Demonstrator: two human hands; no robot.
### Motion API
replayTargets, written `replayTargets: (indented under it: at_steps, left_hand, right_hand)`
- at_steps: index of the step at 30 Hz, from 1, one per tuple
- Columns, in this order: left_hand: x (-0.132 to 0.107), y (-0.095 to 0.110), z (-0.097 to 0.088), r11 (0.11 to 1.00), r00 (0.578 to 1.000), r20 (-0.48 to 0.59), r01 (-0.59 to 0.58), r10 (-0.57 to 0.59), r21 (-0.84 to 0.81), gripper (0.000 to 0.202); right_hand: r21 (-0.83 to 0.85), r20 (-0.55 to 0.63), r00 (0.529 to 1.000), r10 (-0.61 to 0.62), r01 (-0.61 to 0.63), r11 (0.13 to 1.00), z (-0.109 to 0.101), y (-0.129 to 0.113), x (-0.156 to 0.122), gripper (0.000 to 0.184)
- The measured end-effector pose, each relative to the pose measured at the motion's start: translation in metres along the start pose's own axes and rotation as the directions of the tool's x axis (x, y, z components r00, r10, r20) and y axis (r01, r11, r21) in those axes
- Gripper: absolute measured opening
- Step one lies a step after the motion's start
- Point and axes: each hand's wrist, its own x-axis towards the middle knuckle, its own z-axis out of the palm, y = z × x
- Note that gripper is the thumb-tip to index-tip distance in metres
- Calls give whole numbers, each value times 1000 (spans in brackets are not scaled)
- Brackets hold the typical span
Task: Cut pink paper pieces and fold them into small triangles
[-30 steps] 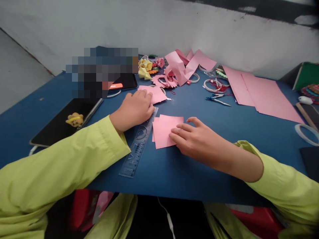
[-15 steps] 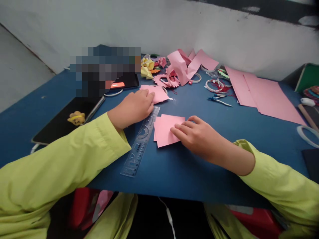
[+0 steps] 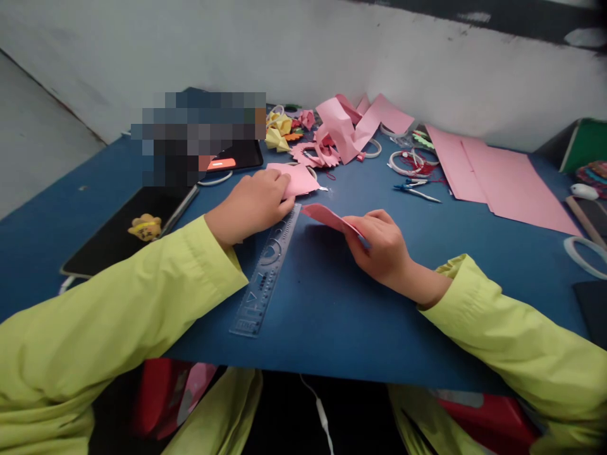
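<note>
Pink square paper sheets are lifted off the table, seen almost edge-on and slightly bent. My right hand is closed on their right end, thumb below and fingers above. Farther back, my left hand rests with curled fingers on the near left part of another pink paper piece; its fingertips are partly hidden. Just below that hand, a clear plastic ruler with cut-out shapes lies slanted on the blue table.
Behind are crumpled pink paper, yellow folded paper and a tape roll. A blue compass lies before large pink sheets. At left is a dark tablet-like device carrying a bear figure.
My right hand has picked the pink square sheets up from the table and tilted them, drawing in a little. The left hand stays nearly in place on its pink paper.
</note>
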Motion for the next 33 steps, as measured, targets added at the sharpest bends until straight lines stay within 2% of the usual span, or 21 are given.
replayTargets:
  at_steps: [3,6,8,10,12,14,15,17,18,19,21,22,23,24,26,28,33]
  left_hand:
    - [1,-2,3,998,1000,-1,16,-16,59,54]
    - [2,-4,4,999,999,-29,28,-27,29,69]
    - [1,-5,4,998,998,-56,34,-36,-48,61]
    - [1,-6,3,969,989,-123,50,-82,-240,46]
    - [2,-7,1,882,962,-216,46,-165,-470,31]
    - [3,-5,0,790,917,-307,13,-253,-613,22]
    - [4,-3,-1,732,901,-329,-17,-285,-681,21]
    - [4,8,-1,585,893,-322,-84,-315,-807,24]
    - [4,17,-1,269,913,-230,-140,-338,-953,23]
    - [3,27,0,161,930,-186,-141,-316,-977,25]
    - [2,49,2,56,965,-113,-103,-235,-993,28]
    - [2,60,3,-101,984,-21,-40,-178,-994,30]
    - [3,70,5,-204,989,50,21,-142,-979,33]
    - [6,78,7,-243,987,90,56,-130,-968,40]
    - [14,89,13,-247,986,73,33,-152,-968,44]
    - [25,93,18,-230,985,44,4,-168,-973,45]
    - [39,90,28,-112,984,-25,-45,-175,-993,39]
  right_hand:
    - [50,-27,997,76,-74,996,1,0,1,16]
    - [98,-32,985,170,-166,981,0,0,3,15]
    - [136,-32,967,251,-245,960,-2,2,5,16]
    - [199,-37,932,360,-346,917,-2,6,7,18]
    - [261,-44,886,461,-435,862,-1,11,8,21]
    - [334,-59,837,544,-497,801,0,15,9,26]
    - [384,-66,814,577,-513,768,0,16,10,29]
    - [503,-72,777,625,-513,695,1,16,11,32]
    - [554,-69,765,640,-504,663,2,16,12,34]
    - [587,-64,761,645,-494,641,2,16,12,35]
    - [603,-55,765,642,-487,632,3,18,12,36]
    - [604,-50,762,646,-492,627,4,20,12,37]
    - [606,-45,755,655,-501,618,5,23,12,39]
    - [611,-42,742,669,-511,605,6,26,12,44]
    - [633,-50,716,697,-517,577,8,35,11,63]
    - [646,-54,726,686,-498,578,10,45,11,75]
    - [496,67,806,589,-539,681,7,62,11,44]
